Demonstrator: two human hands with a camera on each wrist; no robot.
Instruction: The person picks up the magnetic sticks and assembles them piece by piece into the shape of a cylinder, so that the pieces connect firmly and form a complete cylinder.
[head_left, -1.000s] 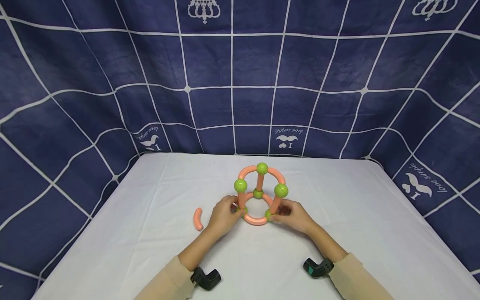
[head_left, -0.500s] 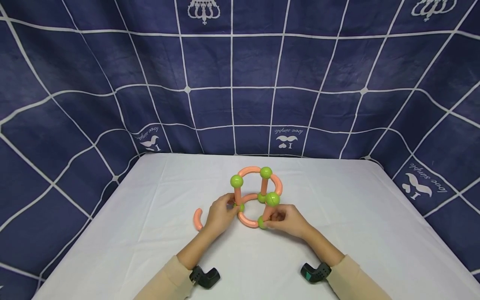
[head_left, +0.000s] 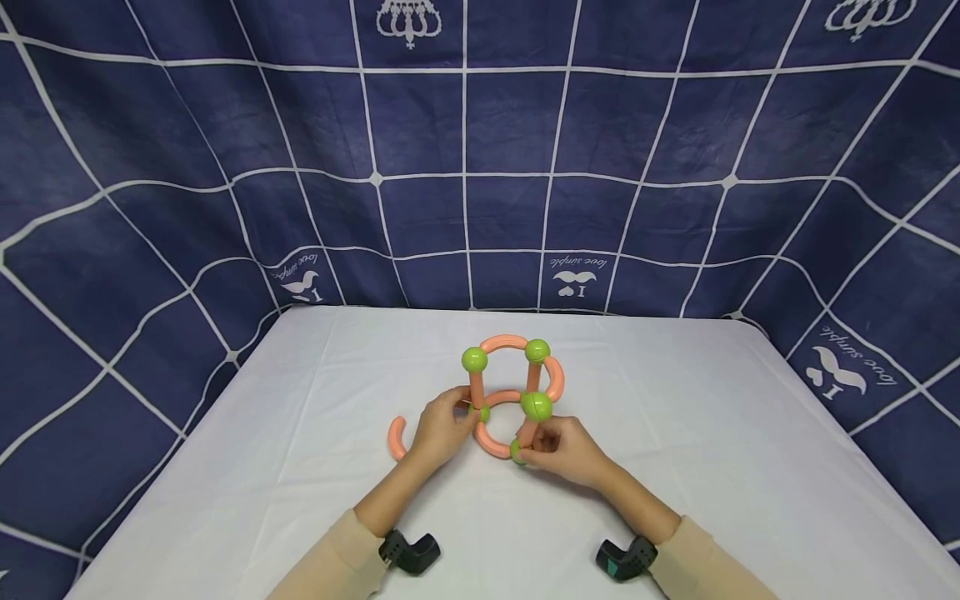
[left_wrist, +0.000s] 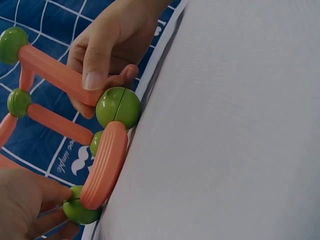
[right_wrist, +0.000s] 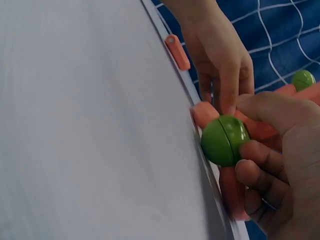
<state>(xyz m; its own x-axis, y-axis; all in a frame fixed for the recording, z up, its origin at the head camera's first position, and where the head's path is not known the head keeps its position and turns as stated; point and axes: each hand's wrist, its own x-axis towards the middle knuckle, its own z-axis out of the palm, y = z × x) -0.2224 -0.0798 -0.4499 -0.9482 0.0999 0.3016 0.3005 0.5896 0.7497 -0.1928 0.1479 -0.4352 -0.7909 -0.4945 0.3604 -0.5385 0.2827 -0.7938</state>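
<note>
A toy frame of orange magnetic sticks (head_left: 504, 342) and green balls (head_left: 475, 360) stands on the white cloth. Curved sticks form its lower ring, straight sticks rise from it, and two curved sticks join the upper balls. No stick spans the upper front-left side. My left hand (head_left: 441, 427) pinches the frame's lower left corner, fingers by a green ball (left_wrist: 82, 210). My right hand (head_left: 568, 450) grips the front upright (left_wrist: 60, 75) just above its lower ball (right_wrist: 225, 141). A loose curved stick (head_left: 396, 438) lies left of my left hand, its near end hidden.
White cloth (head_left: 337, 367) covers the table. A dark blue curtain (head_left: 502, 208) with white grid lines hangs behind it and at both sides. Each wrist carries a black device (head_left: 411, 553).
The frame has turned, its right-hand corner swinging toward me and to the left with my right hand. My left hand has barely moved and keeps its grip. The loose stick stays in place.
</note>
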